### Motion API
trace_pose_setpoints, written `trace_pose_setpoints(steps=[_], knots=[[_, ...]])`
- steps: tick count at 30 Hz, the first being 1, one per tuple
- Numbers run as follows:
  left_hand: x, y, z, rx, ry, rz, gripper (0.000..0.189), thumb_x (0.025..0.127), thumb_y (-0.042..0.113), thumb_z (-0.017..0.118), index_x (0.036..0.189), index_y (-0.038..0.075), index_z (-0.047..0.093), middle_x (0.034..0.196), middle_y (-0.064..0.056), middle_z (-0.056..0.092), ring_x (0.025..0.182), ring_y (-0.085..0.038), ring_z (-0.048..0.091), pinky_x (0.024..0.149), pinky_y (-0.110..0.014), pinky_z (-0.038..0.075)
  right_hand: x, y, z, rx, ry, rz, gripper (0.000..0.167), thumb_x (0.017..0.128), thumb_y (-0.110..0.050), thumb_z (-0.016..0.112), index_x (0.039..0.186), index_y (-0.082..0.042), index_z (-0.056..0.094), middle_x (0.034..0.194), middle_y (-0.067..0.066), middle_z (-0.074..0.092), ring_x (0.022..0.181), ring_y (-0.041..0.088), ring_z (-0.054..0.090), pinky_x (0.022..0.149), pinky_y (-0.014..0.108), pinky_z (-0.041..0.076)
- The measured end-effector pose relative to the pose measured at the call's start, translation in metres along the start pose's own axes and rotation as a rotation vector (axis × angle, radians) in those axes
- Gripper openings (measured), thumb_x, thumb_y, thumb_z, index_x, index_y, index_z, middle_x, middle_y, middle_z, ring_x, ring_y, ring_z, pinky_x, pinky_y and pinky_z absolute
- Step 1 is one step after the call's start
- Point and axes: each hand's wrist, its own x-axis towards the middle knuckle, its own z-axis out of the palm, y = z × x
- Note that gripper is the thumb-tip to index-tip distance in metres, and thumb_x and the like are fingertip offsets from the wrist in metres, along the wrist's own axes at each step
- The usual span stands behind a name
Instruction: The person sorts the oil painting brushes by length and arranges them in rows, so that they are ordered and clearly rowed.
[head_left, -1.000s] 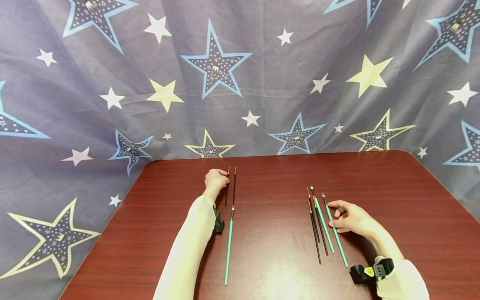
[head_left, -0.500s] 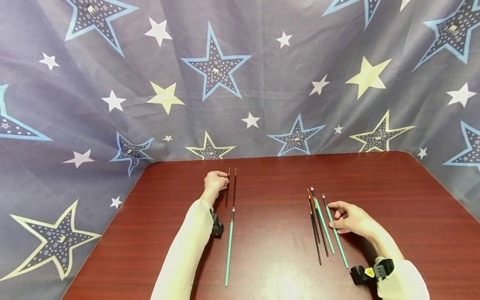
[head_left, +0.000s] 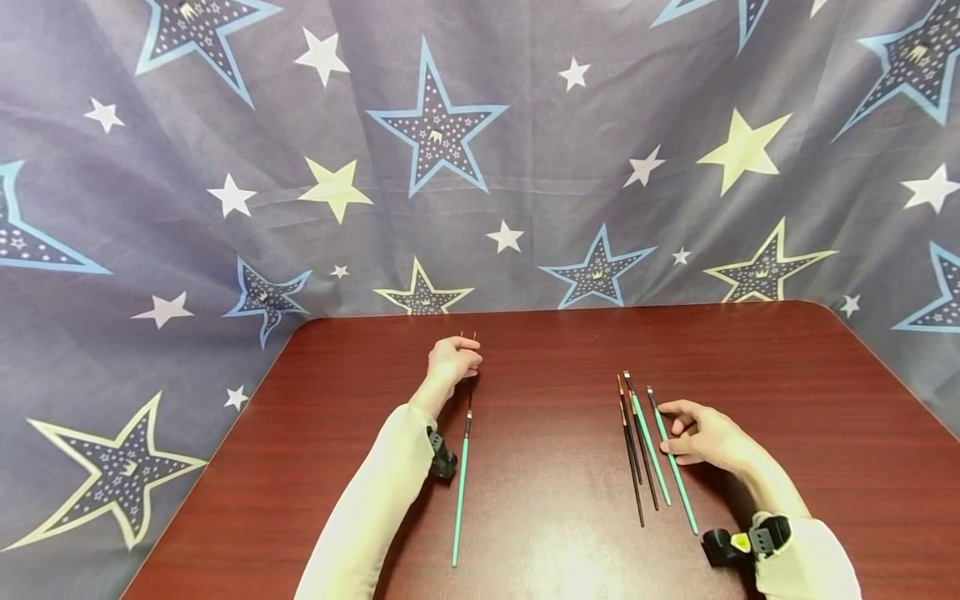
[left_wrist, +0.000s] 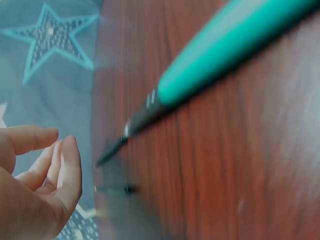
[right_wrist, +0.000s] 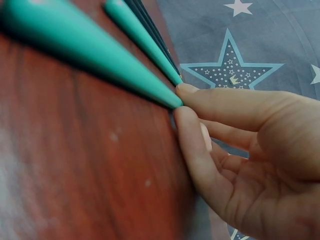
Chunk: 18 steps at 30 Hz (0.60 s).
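Observation:
In the head view my left hand (head_left: 453,360) is over two thin dark paintbrushes (head_left: 472,393) at the back of the table, covering most of them; only their tips and part of a handle show. The left wrist view shows its thumb and fingers apart, with nothing between them. Nearer me lies a turquoise paintbrush (head_left: 461,492). At the right, my right hand (head_left: 701,435) pinches another turquoise paintbrush (head_left: 682,493) between thumb and index finger, its handle (right_wrist: 100,55) passing into the fingertips in the right wrist view.
Just left of the right hand lie a further turquoise paintbrush (head_left: 651,450) and several dark paintbrushes (head_left: 631,467), close together and slanted. A grey curtain with stars (head_left: 525,167) hangs behind the far edge of the brown table (head_left: 540,400).
My left hand has moved right from beside the left dark paintbrush, and now covers most of both dark paintbrushes. My right hand keeps its place on the turquoise paintbrush.

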Motion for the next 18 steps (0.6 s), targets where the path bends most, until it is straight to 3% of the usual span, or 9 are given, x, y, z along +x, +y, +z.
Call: trace_pose_setpoints(steps=[7,18], knots=[[-0.017,0.003,0.023,-0.004,-0.11,0.054,0.031,0.074,-0.005,0.06,0.106,-0.007,0.061,0.074,-0.008,0.063,0.077,-0.031,0.065,0.067,-0.036,0.058,-0.001,-0.001,0.0,0.0,0.001,0.011,0.062,0.075,0.0,0.068,0.127,0.013,0.037,0.085,0.011,0.042,0.07,0.013,0.053,0.061,0.03,0.058],[-0.044,0.009,0.055,0.006,-0.273,0.053,0.03,0.075,-0.005,0.062,0.105,-0.008,0.06,0.075,-0.01,0.065,0.067,-0.025,0.065,0.063,-0.034,0.058,0.0,-0.001,0.0,0.003,0.0,0.01,0.061,0.075,0.001,0.068,0.127,0.013,0.037,0.084,0.011,0.042,0.07,0.013,0.053,0.061,0.03,0.058]])
